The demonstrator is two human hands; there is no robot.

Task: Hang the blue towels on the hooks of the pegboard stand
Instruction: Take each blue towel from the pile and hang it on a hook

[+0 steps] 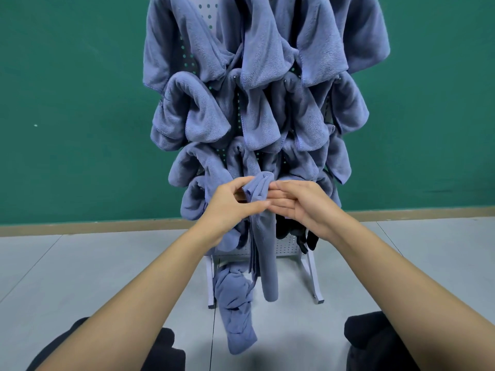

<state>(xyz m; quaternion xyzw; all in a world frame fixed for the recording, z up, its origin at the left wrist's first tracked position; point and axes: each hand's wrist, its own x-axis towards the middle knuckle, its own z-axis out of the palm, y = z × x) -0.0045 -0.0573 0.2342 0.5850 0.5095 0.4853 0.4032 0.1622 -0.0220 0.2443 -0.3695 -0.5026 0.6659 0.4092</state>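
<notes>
Low on the stand, left hand pinches towel at its folded top; right hand touches it, fingers straight. Soft, light, limp: probably best held at the fold.

only one wide cam, strapped to my head, pointing forward and down, super close to the pegboard stand, which fills the middle, green wall behind it, grey floor underneath
</notes>
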